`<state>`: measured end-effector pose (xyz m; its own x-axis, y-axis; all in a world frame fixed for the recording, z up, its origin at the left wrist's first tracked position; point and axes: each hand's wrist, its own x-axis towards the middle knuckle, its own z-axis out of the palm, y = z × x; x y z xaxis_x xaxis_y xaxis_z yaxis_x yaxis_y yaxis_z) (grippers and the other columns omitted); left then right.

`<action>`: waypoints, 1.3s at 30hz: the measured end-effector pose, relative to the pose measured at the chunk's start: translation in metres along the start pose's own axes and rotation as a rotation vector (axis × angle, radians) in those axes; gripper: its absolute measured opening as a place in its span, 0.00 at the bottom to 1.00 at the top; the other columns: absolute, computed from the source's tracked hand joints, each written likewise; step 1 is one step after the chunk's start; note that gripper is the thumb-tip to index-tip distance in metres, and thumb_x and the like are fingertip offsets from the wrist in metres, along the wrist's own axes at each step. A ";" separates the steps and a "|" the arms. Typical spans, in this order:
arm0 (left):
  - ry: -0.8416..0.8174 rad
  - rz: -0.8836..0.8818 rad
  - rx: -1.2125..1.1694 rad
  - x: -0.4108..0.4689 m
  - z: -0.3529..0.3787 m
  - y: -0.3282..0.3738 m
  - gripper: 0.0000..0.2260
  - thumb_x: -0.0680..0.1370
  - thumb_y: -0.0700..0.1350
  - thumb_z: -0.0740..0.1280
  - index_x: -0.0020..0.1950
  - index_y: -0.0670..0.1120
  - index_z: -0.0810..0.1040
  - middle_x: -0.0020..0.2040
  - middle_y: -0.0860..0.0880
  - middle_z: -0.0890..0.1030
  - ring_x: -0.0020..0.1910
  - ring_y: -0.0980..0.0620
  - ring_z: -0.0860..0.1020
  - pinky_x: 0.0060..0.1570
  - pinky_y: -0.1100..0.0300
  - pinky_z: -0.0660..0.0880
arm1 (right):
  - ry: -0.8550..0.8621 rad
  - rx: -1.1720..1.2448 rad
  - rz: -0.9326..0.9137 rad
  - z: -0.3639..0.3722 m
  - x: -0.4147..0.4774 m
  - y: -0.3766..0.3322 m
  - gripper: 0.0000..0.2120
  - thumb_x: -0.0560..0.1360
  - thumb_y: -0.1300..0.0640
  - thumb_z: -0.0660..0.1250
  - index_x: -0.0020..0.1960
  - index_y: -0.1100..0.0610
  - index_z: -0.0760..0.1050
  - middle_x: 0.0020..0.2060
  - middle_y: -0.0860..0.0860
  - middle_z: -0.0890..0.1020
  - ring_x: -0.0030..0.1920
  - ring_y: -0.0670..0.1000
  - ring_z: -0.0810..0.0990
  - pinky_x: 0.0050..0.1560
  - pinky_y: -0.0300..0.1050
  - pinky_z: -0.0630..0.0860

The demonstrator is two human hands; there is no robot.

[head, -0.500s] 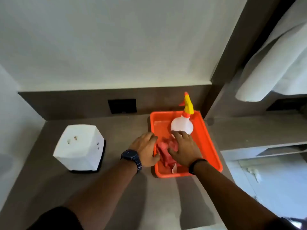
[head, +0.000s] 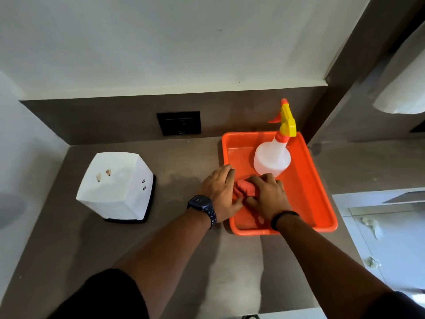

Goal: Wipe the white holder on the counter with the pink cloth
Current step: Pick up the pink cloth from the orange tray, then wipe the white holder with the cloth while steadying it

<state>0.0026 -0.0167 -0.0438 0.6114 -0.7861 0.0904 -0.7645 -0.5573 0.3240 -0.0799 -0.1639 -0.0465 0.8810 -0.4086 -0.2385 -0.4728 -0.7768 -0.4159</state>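
Observation:
The white holder (head: 116, 186), a boxy shape on a black base, stands on the brown counter (head: 179, 162) at the left. The pink cloth (head: 245, 188) lies bunched in the near left part of an orange tray (head: 308, 180). Both hands are on it: my left hand (head: 219, 192), with a dark watch on the wrist, reaches over the tray's left rim and grips the cloth's left side, while my right hand (head: 268, 195) presses down over its right side. Most of the cloth is hidden under my fingers.
A white spray bottle (head: 272, 158) with a yellow and orange trigger stands at the back of the tray. A black wall socket (head: 179, 123) sits on the backsplash. White towels (head: 404, 97) hang at the upper right, and a lower white surface (head: 386, 229) lies beyond the counter's right edge.
Both hands have closed in tighter over the cloth, which is more bunched up between them. The holder, tray and bottle have not moved.

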 end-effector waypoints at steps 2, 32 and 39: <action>0.022 -0.008 -0.014 -0.002 -0.017 -0.008 0.37 0.69 0.57 0.71 0.70 0.38 0.63 0.68 0.36 0.68 0.65 0.38 0.68 0.64 0.47 0.67 | 0.092 0.169 0.036 -0.005 -0.001 -0.007 0.25 0.71 0.54 0.70 0.67 0.53 0.72 0.61 0.62 0.74 0.58 0.67 0.73 0.62 0.58 0.71; -0.283 -0.158 0.177 -0.085 -0.157 -0.199 0.62 0.45 0.73 0.70 0.73 0.49 0.53 0.72 0.48 0.63 0.69 0.46 0.62 0.67 0.47 0.64 | 0.188 1.282 0.214 0.099 0.006 -0.271 0.19 0.79 0.42 0.59 0.67 0.46 0.74 0.62 0.43 0.79 0.69 0.50 0.74 0.70 0.46 0.68; -0.307 -0.161 0.156 -0.085 -0.161 -0.194 0.62 0.47 0.71 0.72 0.74 0.48 0.51 0.73 0.47 0.62 0.70 0.46 0.60 0.69 0.48 0.62 | 0.234 1.321 0.308 0.117 -0.038 -0.276 0.13 0.70 0.31 0.59 0.51 0.29 0.75 0.60 0.47 0.81 0.62 0.51 0.78 0.66 0.57 0.75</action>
<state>0.1318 0.2016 0.0376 0.6542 -0.7158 -0.2444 -0.7003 -0.6953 0.1617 0.0158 0.1221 -0.0254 0.6588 -0.6522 -0.3749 -0.1946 0.3337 -0.9224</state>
